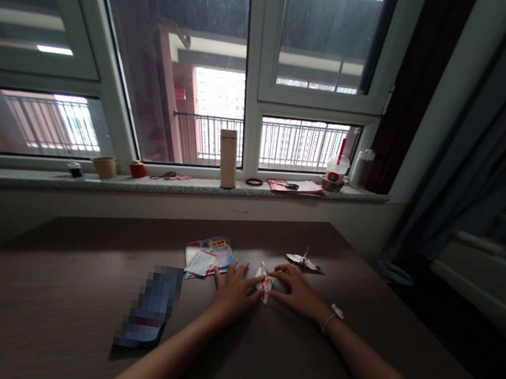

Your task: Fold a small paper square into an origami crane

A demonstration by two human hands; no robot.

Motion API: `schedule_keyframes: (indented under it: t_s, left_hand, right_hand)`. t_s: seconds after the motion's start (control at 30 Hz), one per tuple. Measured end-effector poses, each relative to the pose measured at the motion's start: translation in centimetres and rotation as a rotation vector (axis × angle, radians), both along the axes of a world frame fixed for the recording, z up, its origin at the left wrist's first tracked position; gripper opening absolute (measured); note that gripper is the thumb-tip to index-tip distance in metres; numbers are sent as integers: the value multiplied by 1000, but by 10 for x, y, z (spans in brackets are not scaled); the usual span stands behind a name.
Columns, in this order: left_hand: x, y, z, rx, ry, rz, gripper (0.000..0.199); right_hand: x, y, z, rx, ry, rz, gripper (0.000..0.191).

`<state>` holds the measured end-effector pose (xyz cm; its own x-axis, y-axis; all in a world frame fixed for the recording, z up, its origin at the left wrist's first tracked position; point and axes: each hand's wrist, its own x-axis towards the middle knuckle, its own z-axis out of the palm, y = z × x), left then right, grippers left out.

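Note:
A small folded paper crane [265, 289], white with red and coloured print, is on the brown table between my two hands. My left hand [236, 292] reaches its left side, with thumb and index finger on the paper. The other left fingers are spread toward the printed papers. From the right, my right hand [297, 291] has its thumb and bent fingers on the crane; a pale bracelet [332, 317] circles that wrist. Just beyond the right hand sits a second paper crane [304, 261] with its wings spread. The exact fingertip contact is too small to see clearly.
Printed paper sheets [204, 259] lie left of my left hand, with a pixelated phone-like object [150, 311] nearer. On the windowsill [176, 188] stand a beige bottle [227, 160], a lidded drink cup [335, 169], scissors [290, 186] on papers, and a red roll [137, 169].

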<state>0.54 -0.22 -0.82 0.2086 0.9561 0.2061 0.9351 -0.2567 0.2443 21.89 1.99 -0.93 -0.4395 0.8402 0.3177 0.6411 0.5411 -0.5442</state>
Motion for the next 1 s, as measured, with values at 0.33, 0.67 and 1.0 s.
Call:
schedule_keyframes:
  t_s: [0.33,0.67,1.0]
  left_hand:
    - [0,0,4,-6,-99,-20,27]
    - [0,-2,8,-20,-69,-5,31]
    - [-1,0,9,-52,-51,-3,32]
  right_hand:
    - [-2,0,-1,40,124,-69,17]
    - [-3,0,1,55,-61,-89,25]
    - [-15,-2,4,168,-265,-157,35]
